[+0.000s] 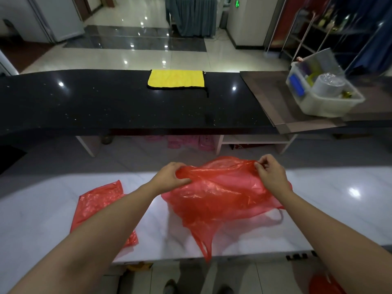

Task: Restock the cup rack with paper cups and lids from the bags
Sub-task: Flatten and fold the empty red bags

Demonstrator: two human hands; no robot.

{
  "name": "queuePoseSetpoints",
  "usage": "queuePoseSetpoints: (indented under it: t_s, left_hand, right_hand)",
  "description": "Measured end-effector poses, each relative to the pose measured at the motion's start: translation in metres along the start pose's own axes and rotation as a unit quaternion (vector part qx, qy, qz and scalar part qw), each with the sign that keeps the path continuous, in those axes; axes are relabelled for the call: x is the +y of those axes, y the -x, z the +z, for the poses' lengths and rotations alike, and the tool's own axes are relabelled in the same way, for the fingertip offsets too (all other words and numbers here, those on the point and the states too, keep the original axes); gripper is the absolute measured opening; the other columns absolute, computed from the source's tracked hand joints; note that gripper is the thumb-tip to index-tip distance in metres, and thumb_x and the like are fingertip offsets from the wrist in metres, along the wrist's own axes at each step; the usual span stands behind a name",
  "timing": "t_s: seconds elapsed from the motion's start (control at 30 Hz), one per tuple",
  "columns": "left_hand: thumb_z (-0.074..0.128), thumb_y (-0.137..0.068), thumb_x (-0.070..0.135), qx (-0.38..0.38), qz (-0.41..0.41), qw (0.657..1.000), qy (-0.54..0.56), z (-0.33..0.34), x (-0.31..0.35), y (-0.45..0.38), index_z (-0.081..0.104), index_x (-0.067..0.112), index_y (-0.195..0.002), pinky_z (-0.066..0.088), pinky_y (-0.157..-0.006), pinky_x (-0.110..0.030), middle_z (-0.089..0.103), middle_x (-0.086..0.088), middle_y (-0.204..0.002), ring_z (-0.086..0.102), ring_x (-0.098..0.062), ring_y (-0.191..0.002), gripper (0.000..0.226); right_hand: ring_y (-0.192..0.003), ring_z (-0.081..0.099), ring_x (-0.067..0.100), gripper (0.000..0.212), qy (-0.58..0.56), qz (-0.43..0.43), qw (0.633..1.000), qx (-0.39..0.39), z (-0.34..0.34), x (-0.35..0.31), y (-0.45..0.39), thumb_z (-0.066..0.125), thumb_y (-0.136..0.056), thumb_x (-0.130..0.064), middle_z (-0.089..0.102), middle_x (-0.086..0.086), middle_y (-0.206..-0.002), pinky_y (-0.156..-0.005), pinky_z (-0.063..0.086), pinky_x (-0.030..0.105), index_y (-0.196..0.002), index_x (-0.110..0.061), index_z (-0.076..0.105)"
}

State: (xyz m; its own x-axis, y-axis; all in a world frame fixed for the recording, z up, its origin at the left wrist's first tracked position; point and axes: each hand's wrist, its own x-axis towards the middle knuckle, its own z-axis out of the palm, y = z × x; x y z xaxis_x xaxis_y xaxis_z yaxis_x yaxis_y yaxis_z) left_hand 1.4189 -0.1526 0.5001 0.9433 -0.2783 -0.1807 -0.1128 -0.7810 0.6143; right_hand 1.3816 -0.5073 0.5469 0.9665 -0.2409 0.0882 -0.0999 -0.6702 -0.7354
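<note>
Red translucent plastic bag (220, 194): centre of white marble counter (318, 192), far edge pinched by left hand (171, 175) and right hand (270, 174). Second flat red plastic bag (95, 202): near left. Yellow cloth (176, 79): far black counter (84, 102).

Bare forearms, no sleeves visible; dark shoes (170, 286) at bottom edge.

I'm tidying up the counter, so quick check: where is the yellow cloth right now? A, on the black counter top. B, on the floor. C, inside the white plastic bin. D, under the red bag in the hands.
A: the yellow cloth lies flat on the black counter, apart from the white bin and the held red bag.
</note>
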Motion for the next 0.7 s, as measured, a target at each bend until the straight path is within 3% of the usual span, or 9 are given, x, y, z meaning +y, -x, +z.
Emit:
queuePoseSetpoints:
  t_s: [0.1, 0.2, 0.33, 0.4, 0.47, 0.57, 0.63, 0.67, 0.7]
  left_hand:
    - [0.068, -0.081, 0.015, 0.024, 0.017, 0.998, -0.047, -0.004, 0.008, -0.005, 0.069, 0.018, -0.119, 0.044, -0.084, -0.025, 0.066, -0.003, -0.113, 0.062, -0.022, -0.105, 0.038]
    - [0.058, -0.081, 0.001, 0.067, 0.003, 0.995, -0.070, -0.018, 0.004, -0.008, 0.071, 0.012, -0.110, 0.044, -0.081, -0.027, 0.066, -0.007, -0.105, 0.062, -0.027, -0.100, 0.033]
    - [0.060, -0.083, 0.000, 0.127, -0.007, 0.989, -0.081, -0.043, 0.001, -0.012, 0.073, 0.013, -0.106, 0.051, -0.083, -0.033, 0.065, -0.004, -0.097, 0.061, -0.022, -0.091, 0.029]
    - [0.060, -0.084, 0.003, 0.125, 0.001, 0.988, -0.092, -0.055, 0.008, -0.014, 0.073, 0.018, -0.106, 0.054, -0.081, -0.034, 0.071, -0.001, -0.098, 0.064, -0.022, -0.093, 0.030]
    - [0.061, -0.089, 0.011, 0.119, -0.004, 0.987, -0.107, -0.071, 0.017, -0.016, 0.074, 0.026, -0.107, 0.057, -0.080, -0.038, 0.074, 0.003, -0.100, 0.067, -0.021, -0.094, 0.027]
    - [0.059, -0.096, 0.024, 0.132, -0.008, 0.980, -0.150, -0.096, 0.034, -0.019, 0.073, 0.034, -0.112, 0.057, -0.080, -0.040, 0.075, 0.004, -0.104, 0.069, -0.024, -0.096, 0.024]
    - [0.053, -0.100, 0.026, 0.212, 0.002, 0.967, -0.139, -0.111, 0.050, -0.019, 0.072, 0.032, -0.117, 0.057, -0.078, -0.042, 0.075, -0.004, -0.104, 0.068, -0.032, -0.094, 0.026]
    - [0.051, -0.101, 0.024, 0.295, 0.043, 0.947, -0.122, -0.116, 0.058, -0.016, 0.072, 0.027, -0.118, 0.056, -0.078, -0.043, 0.075, -0.008, -0.102, 0.068, -0.035, -0.093, 0.027]
    - [0.052, -0.100, 0.019, 0.393, 0.116, 0.905, -0.115, -0.118, 0.063, -0.012, 0.073, 0.020, -0.116, 0.055, -0.080, -0.043, 0.075, -0.009, -0.103, 0.068, -0.035, -0.094, 0.027]
  right_hand:
    - [-0.079, 0.059, 0.006, 0.012, 0.016, -0.029, 0.999, -0.001, -0.003, -0.011, -0.007, 0.061, -0.097, -0.015, 0.063, -0.005, -0.083, -0.065, 0.042, 0.012, -0.089, -0.018, 0.054]
    - [-0.079, 0.059, 0.021, 0.014, 0.052, -0.031, 0.998, -0.003, -0.013, -0.015, -0.019, 0.061, -0.097, -0.013, 0.061, 0.002, -0.083, -0.068, 0.049, 0.030, -0.086, -0.017, 0.052]
    - [-0.081, 0.061, 0.021, 0.012, 0.078, -0.046, 0.996, 0.001, -0.024, -0.017, -0.030, 0.063, -0.096, -0.014, 0.062, -0.002, -0.087, -0.073, 0.053, 0.036, -0.089, -0.020, 0.055]
    - [-0.092, 0.059, 0.015, 0.009, 0.105, -0.081, 0.991, -0.011, -0.027, -0.021, -0.036, 0.064, -0.097, -0.018, 0.061, -0.006, -0.100, -0.084, 0.050, 0.033, -0.105, -0.019, 0.061]
    - [-0.097, 0.054, 0.013, 0.022, 0.152, -0.109, 0.982, -0.029, -0.031, -0.025, -0.050, 0.066, -0.096, -0.022, 0.058, -0.005, -0.105, -0.090, 0.045, 0.032, -0.117, -0.016, 0.066]
    - [-0.094, 0.058, 0.022, 0.017, 0.196, -0.133, 0.971, -0.017, -0.039, -0.038, -0.069, 0.065, -0.095, -0.022, 0.055, -0.001, -0.098, -0.085, 0.044, 0.034, -0.108, -0.012, 0.071]
    - [-0.095, 0.059, 0.028, 0.011, 0.130, -0.147, 0.979, 0.055, -0.044, -0.053, -0.072, 0.061, -0.097, -0.018, 0.055, 0.003, -0.099, -0.083, 0.044, 0.036, -0.103, -0.010, 0.066]
    - [-0.095, 0.058, 0.028, 0.008, 0.077, -0.167, 0.977, 0.107, -0.047, -0.062, -0.068, 0.058, -0.098, -0.015, 0.055, 0.005, -0.100, -0.082, 0.043, 0.036, -0.102, -0.009, 0.061]
    - [-0.097, 0.057, 0.029, 0.004, 0.027, -0.206, 0.965, 0.158, -0.048, -0.069, -0.063, 0.055, -0.099, -0.011, 0.055, 0.008, -0.103, -0.083, 0.044, 0.037, -0.101, -0.008, 0.057]
